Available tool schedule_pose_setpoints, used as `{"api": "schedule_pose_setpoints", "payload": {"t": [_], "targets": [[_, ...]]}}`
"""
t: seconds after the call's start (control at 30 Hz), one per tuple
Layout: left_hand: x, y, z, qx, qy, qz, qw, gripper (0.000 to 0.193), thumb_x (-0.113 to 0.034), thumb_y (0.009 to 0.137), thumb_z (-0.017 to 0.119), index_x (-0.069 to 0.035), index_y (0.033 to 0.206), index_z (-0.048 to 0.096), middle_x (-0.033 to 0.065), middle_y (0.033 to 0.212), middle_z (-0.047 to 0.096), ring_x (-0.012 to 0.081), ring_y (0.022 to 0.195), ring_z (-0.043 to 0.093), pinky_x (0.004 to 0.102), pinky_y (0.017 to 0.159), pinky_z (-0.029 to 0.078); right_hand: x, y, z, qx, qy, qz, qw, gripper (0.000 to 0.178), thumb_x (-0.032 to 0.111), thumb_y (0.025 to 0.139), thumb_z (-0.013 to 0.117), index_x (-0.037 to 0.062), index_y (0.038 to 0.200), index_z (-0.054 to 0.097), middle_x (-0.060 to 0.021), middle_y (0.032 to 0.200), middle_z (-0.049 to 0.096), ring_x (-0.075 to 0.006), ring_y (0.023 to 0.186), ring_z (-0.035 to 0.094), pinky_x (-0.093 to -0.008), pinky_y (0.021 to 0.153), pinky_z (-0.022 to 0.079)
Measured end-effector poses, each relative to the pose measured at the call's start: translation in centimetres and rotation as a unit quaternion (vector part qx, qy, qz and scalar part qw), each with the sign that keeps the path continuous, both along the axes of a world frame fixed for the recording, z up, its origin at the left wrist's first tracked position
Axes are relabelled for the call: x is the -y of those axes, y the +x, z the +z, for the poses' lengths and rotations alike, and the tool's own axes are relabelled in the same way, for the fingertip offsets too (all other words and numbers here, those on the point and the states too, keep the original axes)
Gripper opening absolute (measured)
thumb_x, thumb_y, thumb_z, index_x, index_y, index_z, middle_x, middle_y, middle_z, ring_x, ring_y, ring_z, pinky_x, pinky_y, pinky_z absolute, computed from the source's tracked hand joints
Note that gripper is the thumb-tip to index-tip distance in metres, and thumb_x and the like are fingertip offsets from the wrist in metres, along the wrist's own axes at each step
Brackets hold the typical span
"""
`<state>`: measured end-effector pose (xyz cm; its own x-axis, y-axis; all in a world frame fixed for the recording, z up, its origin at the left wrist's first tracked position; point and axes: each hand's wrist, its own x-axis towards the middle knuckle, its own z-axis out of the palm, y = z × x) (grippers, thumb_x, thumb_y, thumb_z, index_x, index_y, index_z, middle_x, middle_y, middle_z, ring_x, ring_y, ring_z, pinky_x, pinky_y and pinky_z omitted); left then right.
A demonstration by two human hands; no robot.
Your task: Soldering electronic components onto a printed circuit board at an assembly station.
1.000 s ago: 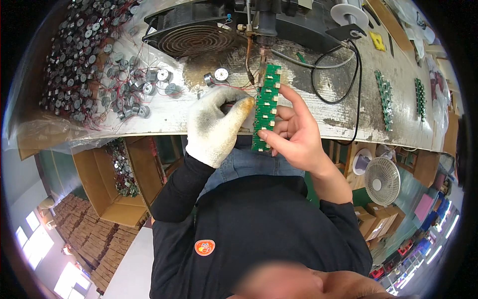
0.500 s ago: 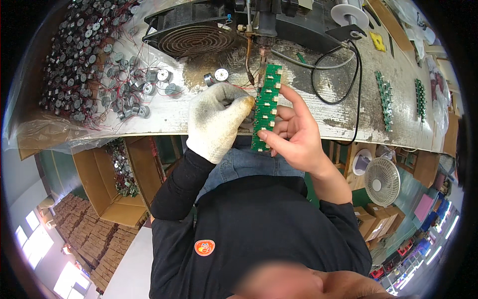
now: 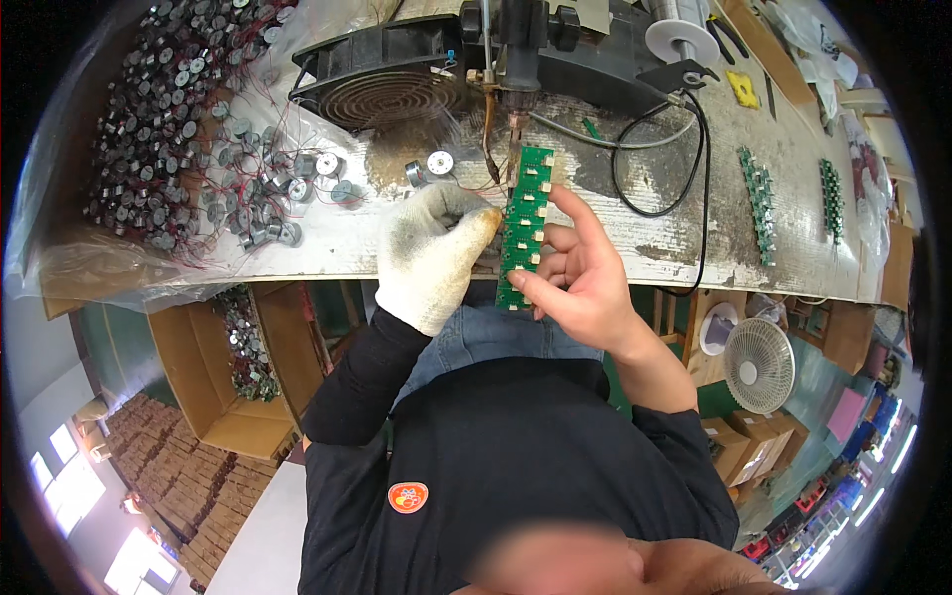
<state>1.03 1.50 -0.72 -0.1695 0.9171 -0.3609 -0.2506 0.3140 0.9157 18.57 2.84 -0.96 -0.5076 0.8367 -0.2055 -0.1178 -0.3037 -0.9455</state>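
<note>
My right hand (image 3: 587, 278), bare, grips a long green circuit board (image 3: 529, 203) by its right edge and lower part, thumb on its face. Small white connectors line the board, which stands nearly upright in view. My left hand (image 3: 428, 248) wears a whitish glove with a stained thumb. Its thumb and fingertips are pinched together against the board's left edge; what lies between them is too small to tell. Just above, the copper-coloured tip of a mounted soldering iron (image 3: 515, 127) points down at the board's upper left. Two small round motors (image 3: 439, 163) with thin reddish wires lie beyond my left hand.
A heap of wired motors (image 3: 159, 129) covers the table's left side. Behind the iron stands a black fan (image 3: 387, 94); a wire spool (image 3: 682, 42) is to its right. A black cable (image 3: 706, 178) loops on the table. More green boards (image 3: 759, 203) lie at the right.
The whole view has shifted slightly, with the table lower in the picture. The board's slant has changed a little; both hands keep nearly the same grip beside the iron's tip.
</note>
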Motion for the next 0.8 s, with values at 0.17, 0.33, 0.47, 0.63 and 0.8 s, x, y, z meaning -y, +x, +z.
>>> {"api": "schedule_pose_setpoints", "payload": {"t": [0.17,0.33,0.47,0.63,0.8], "targets": [[-0.1,0.1,0.4,-0.025,-0.002,-0.002,1.0,0.012,-0.009,0.085,0.062,0.003,0.086,0.063,0.0063,0.076,0.064,0.0104,0.066,0.061,0.0244,0.059,0.049,0.0,0.1,0.1,-0.001,-0.004,0.002,1.0,0.077,-0.007,0.081,0.063,0.0043,0.144,0.02,-0.0141,0.103,0.061,-0.0075,0.063,0.057,-0.02,0.052,0.045],[-0.3,0.1,0.9,0.025,-0.01,0.004,1.0,0.013,-0.01,0.085,0.063,0.003,0.086,0.064,0.0065,0.075,0.065,0.0107,0.066,0.062,0.025,0.058,0.05,-0.2,0.0,0.3,0.0,-0.013,0.005,1.0,0.078,-0.007,0.081,0.063,0.0041,0.144,0.019,-0.0143,0.103,0.062,-0.0082,0.064,0.059,-0.0208,0.051,0.047],[-0.3,-0.1,0.7,-0.01,-0.006,-0.002,1.0,0.013,-0.01,0.084,0.063,0.003,0.085,0.064,0.0057,0.074,0.065,0.0095,0.067,0.061,0.0245,0.059,0.048,-0.2,-0.2,0.8,0.011,-0.001,-0.005,1.0,0.078,-0.007,0.081,0.063,0.0035,0.144,0.018,-0.0141,0.102,0.062,-0.0084,0.064,0.059,-0.0205,0.05,0.047],[-0.1,0.0,-0.5,-0.031,0.016,0.006,0.999,0.014,-0.01,0.083,0.063,0.004,0.085,0.064,0.0051,0.074,0.065,0.009,0.066,0.059,0.0237,0.058,0.047,-0.1,0.0,0.2,0.015,-0.008,0.0,1.0,0.078,-0.007,0.081,0.063,0.0033,0.144,0.019,-0.014,0.101,0.062,-0.0083,0.064,0.059,-0.0204,0.05,0.046],[-0.1,0.2,-0.5,-0.054,0.026,0.014,0.998,0.016,-0.012,0.082,0.065,0.004,0.084,0.065,0.006,0.073,0.065,0.0096,0.065,0.059,0.0247,0.059,0.047,0.0,0.1,-0.1,0.019,0.003,0.005,1.0,0.078,-0.007,0.081,0.063,0.0029,0.144,0.019,-0.0138,0.099,0.062,-0.0079,0.065,0.059,-0.0205,0.05,0.047]]}}
